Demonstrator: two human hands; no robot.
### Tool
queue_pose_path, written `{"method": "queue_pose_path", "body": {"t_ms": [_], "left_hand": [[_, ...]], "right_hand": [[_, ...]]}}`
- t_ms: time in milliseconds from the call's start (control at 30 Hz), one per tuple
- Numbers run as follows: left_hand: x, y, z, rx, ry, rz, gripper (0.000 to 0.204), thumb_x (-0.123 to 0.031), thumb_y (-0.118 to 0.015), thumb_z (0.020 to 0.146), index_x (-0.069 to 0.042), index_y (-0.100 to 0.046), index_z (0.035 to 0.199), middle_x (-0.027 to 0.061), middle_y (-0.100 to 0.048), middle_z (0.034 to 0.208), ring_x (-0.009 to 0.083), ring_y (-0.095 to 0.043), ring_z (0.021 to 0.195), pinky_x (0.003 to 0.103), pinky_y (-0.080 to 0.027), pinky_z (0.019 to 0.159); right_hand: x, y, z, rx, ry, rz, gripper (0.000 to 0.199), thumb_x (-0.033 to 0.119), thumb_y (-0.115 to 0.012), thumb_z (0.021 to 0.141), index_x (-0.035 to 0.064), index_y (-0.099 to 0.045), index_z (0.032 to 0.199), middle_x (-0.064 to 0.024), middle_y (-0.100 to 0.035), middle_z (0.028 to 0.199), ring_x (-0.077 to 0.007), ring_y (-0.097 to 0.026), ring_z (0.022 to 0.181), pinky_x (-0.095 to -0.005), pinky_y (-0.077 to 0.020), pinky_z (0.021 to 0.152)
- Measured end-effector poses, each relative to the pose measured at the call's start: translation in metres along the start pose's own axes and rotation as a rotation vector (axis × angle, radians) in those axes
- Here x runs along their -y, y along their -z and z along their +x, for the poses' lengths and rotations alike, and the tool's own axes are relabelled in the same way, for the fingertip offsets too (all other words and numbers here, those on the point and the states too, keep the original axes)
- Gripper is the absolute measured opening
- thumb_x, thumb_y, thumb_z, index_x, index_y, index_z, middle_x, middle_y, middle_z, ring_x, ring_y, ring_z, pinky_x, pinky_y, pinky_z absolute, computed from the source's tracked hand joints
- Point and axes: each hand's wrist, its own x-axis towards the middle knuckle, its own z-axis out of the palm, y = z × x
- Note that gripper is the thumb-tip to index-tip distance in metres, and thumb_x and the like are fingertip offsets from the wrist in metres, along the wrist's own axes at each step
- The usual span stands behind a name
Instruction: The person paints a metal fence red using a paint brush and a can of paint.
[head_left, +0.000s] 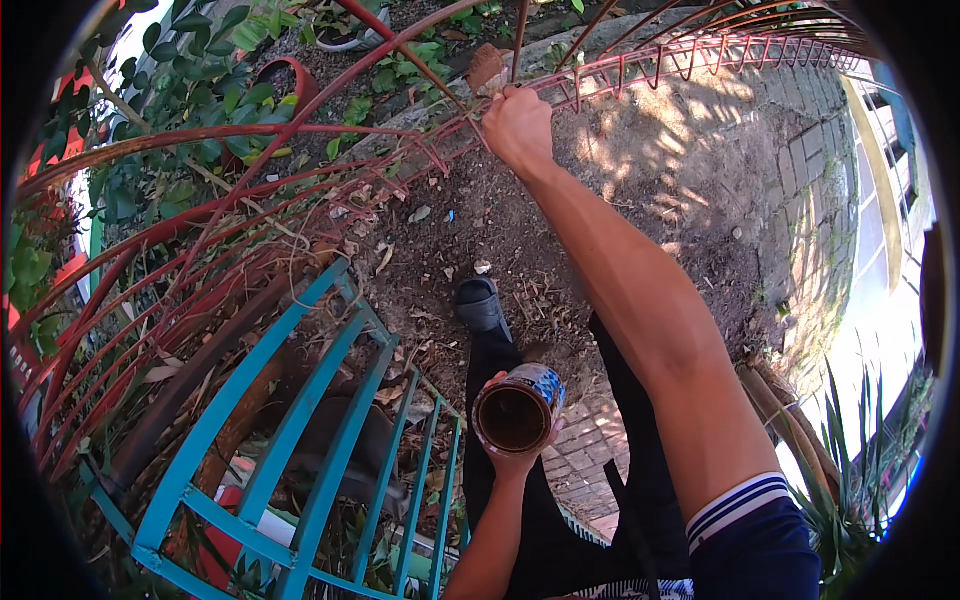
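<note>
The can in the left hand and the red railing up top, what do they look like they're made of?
The can held by the left hand looks like metal: thin round rim, brown inside that may be rust or paint, glossy blue and white outside. The red railing grasped by the right hand looks like painted steel rod: thin bars, worn dull coat.

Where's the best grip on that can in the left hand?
Grip the can around its round side wall, coming from below, as the left hand does now. The open mouth tilts toward the camera, so the rim and inside should probably stay clear.
</note>
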Motion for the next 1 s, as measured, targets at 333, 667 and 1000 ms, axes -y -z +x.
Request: {"method": "queue_pose_path", "body": {"t_ms": [333,667,1000], "left_hand": [[0.001,-0.005,0.002,0.002,0.007,-0.067,0.116,-0.026,-0.103,0.061,-0.005,-0.036,0.153,0.0129,-0.047,0.153,0.0271,-0.048,0.142,0.043,-0.039,0.121],[0.005,-0.018,-0.008,0.015,0.045,-0.164,0.114,-0.025,-0.102,0.064,-0.006,-0.036,0.155,0.0119,-0.047,0.154,0.0265,-0.048,0.141,0.044,-0.04,0.121],[-0.011,-0.023,-0.031,0.032,-0.039,-0.131,0.105,-0.017,-0.103,0.061,-0.003,-0.046,0.148,0.0099,-0.055,0.146,0.0204,-0.058,0.131,0.039,-0.048,0.115]], "right_hand": [[-0.044,0.008,0.017,0.465,-0.198,0.291,0.03,0.023,-0.066,0.096,-0.0054,-0.07,0.088,-0.0237,-0.072,0.083,-0.0339,-0.071,0.057,-0.0432,-0.0532,0.048],[-0.008,0.059,-0.065,-0.001,-0.033,0.274,0.037,0.02,-0.06,0.099,-0.0071,-0.072,0.121,-0.0277,-0.075,0.089,-0.0371,-0.076,0.088,-0.0425,-0.0546,0.079],[0.047,0.139,-0.188,0.148,0.013,0.644,0.043,0.019,-0.06,0.104,-0.007,-0.062,0.139,-0.0056,-0.064,0.073,-0.0095,-0.058,0.069,-0.0318,-0.0498,0.066]]}}
